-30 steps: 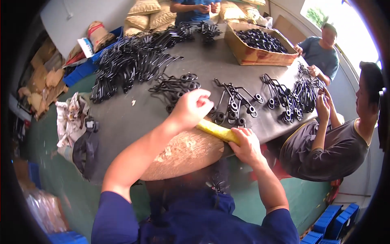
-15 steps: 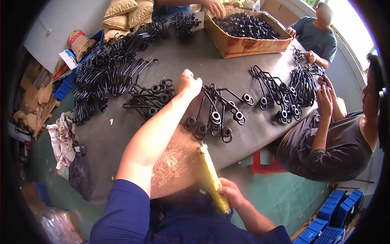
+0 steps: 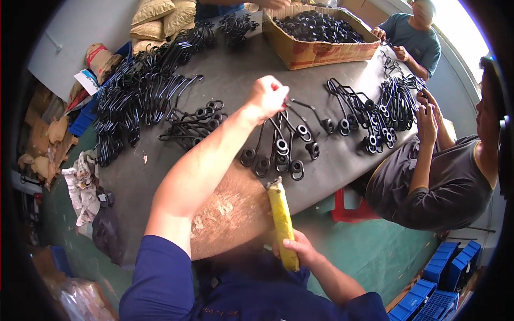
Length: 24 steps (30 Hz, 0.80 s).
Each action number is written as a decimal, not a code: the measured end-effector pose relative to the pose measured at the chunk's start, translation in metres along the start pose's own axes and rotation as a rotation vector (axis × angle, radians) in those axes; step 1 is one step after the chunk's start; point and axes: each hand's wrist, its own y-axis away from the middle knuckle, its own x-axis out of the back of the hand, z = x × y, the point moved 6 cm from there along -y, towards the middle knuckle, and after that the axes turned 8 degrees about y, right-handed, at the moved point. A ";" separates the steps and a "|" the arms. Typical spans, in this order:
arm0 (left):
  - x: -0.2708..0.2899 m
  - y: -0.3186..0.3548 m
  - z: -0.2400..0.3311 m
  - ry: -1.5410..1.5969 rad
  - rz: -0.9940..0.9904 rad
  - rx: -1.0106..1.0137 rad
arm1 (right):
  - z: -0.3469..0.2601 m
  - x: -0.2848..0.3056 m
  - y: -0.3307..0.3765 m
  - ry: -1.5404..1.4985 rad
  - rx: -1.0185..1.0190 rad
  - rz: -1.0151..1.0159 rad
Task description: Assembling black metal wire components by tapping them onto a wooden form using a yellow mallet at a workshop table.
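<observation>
My left hand (image 3: pixel 267 97) is stretched over the middle of the table, its fingers pinched together at the upper end of a bent black rod (image 3: pixel 309 108) with a rubber ring at its other end. The fingertips partly hide the grip. Just below lies a fanned group of black rods with rings (image 3: pixel 281 145). Close to my body, my right hand (image 3: pixel 301 249) is wrapped round the lower part of a yellow-wrapped stick (image 3: pixel 280 211). The stick stands tilted at the table's near edge, its ragged pale end upward.
Bent rods without visible rings (image 3: pixel 144 96) are heaped at the left. A cardboard box (image 3: pixel 321 55) of black rings stands at the back. A worn brown patch (image 3: pixel 230 214) covers the near edge. Co-workers handle rods at the right; a red stool (image 3: pixel 345 208) stands below.
My left hand has moved right to the rods' upper ends, and one rod's end has lifted and shifted. My right hand still grips the yellow stick, now more upright.
</observation>
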 end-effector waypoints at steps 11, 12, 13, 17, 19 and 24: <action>0.023 0.199 0.194 -0.418 -0.132 -0.751 | 0.001 -0.001 0.006 0.231 0.073 0.219; 0.034 0.223 0.193 -0.494 -0.115 -0.753 | 0.006 0.003 0.006 0.277 0.069 0.207; 0.044 0.244 0.189 -0.569 -0.099 -0.754 | 0.010 0.010 0.006 0.322 0.066 0.197; 0.083 0.301 0.144 -0.666 -0.103 -0.565 | 0.008 0.005 0.012 0.384 -0.035 0.263; 0.090 0.312 0.134 -0.645 -0.057 -0.596 | 0.005 -0.005 0.012 0.451 -0.010 0.264; 0.083 0.314 0.138 -0.715 0.000 -0.766 | -0.013 -0.050 0.022 0.615 0.090 0.301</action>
